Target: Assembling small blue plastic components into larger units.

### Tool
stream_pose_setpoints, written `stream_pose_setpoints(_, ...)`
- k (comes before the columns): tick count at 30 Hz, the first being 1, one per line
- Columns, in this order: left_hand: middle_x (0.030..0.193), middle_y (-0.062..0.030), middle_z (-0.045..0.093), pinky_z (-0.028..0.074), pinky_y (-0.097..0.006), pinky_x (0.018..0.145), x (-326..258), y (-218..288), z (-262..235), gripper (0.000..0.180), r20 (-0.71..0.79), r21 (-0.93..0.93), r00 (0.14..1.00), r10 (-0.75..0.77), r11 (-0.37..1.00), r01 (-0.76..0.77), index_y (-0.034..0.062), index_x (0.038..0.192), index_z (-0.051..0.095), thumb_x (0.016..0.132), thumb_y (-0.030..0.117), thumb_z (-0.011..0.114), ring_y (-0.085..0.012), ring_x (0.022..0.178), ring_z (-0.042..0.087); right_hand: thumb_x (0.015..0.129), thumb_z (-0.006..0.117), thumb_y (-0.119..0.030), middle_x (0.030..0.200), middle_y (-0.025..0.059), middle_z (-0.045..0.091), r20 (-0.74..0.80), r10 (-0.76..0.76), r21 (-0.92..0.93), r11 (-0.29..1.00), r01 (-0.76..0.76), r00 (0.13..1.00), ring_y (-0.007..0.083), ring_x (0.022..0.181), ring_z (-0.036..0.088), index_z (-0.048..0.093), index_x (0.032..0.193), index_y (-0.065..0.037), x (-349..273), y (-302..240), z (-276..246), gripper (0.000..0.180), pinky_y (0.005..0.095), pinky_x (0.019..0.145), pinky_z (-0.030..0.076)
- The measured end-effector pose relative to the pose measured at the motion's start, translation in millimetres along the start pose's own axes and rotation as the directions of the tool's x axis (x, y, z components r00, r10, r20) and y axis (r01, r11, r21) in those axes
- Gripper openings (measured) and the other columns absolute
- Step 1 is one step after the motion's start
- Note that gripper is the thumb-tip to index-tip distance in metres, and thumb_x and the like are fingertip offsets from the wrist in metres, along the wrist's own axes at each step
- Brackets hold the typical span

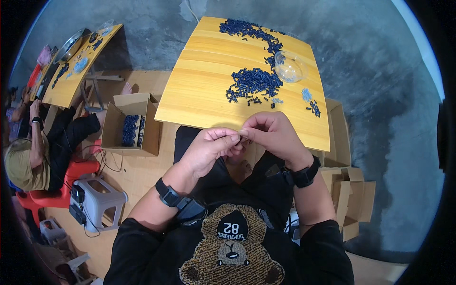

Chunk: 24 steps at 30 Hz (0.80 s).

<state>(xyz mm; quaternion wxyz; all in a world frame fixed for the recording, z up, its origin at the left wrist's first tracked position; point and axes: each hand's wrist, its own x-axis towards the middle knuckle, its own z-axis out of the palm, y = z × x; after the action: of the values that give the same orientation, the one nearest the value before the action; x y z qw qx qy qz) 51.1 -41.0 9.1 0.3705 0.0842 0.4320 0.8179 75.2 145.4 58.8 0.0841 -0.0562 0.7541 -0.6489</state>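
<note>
My left hand (212, 146) and my right hand (276, 135) meet just off the near edge of the wooden table (190, 90), above my lap. Thumbs and fingertips are pinched together on both, touching at the tips. Whatever they hold is too small and too covered by the fingers to make out. Closest to them on the tabletop is a heap of small dark blue cylindrical pieces (256, 81), with a few tiny pale bits (277, 100) at its near side. Small light-grey pieces (307, 95) and a little cluster of dark pieces (314, 109) lie to the right.
A transparent round bowl (290, 66) stands right of the heap; more dark pieces (242, 28) trail along the far edge. Left of the table, an open carton (109, 126) holds dark pieces. Cartons (349, 190) stand at right. A grey stool (102, 197) and a seated person (28, 164) are at left.
</note>
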Motion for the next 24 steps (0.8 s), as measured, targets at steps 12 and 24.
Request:
stream_pose_setpoints(12,0.083,-0.0051,0.063,0.049,-0.018,0.061,-12.1,10.8,-1.0,0.016,0.006,-0.089,0.996,-0.094,0.992,0.094,0.0006,0.098,0.062,0.09,0.013,0.056,-0.0077,0.067,0.058,0.082,0.065,-0.013,0.068,0.0019,0.062,0.016,0.031,0.038,0.999,-0.032,0.999,0.0056,0.06,0.057,0.063,0.082,0.001,-0.5,-6.0,8.0,0.014,0.0193,0.053,0.045)
stream_pose_setpoints(24,0.084,-0.0052,0.064,0.051,-0.019,0.064,-22.8,14.5,-0.3,0.017,0.008,0.0,0.998,-0.067,0.998,0.067,0.0009,0.1,0.063,0.083,0.007,0.063,-0.0086,0.069,0.06,0.081,0.065,-0.011,0.07,0.0037,0.064,0.03,0.068,0.041,0.997,-0.069,0.997,0.0072,0.062,0.059,0.063,0.08,0.002,-8.9,-16.9,14.7,0.013,0.0199,0.055,0.047)
